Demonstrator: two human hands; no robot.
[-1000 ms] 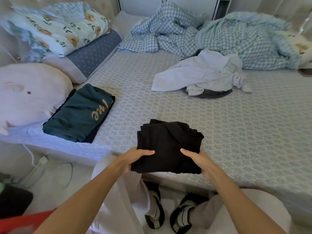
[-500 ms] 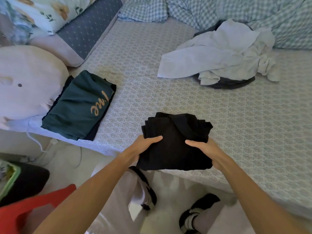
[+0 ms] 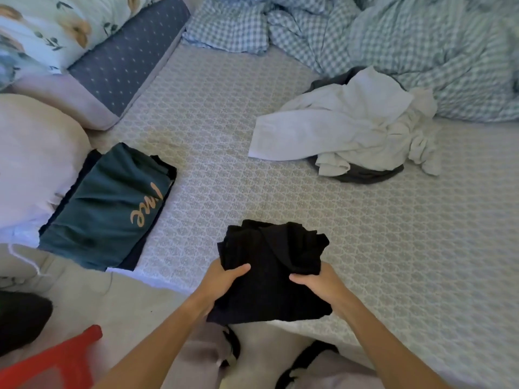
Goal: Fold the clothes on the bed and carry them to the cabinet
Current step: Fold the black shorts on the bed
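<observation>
A folded black garment (image 3: 271,273) is lifted at the near edge of the bed (image 3: 393,248). My left hand (image 3: 222,279) grips its left side, thumb on top. My right hand (image 3: 320,282) grips its right side the same way. A folded dark green garment with tan lettering (image 3: 109,209) lies on a darker folded piece at the bed's left edge. An unfolded white garment (image 3: 345,127) lies crumpled over a dark grey one (image 3: 365,174) at the centre right of the bed. No cabinet is in view.
A checked blue duvet (image 3: 379,37) is bunched along the far side. Pillows (image 3: 112,60) and a pale round cushion (image 3: 33,164) crowd the left. A red object (image 3: 56,363) and a black one (image 3: 19,318) sit on the floor at lower left.
The black garment has risen off the mattress and its lower edge now hangs past the bed's near edge. The view has tilted down and closer to the bed.
</observation>
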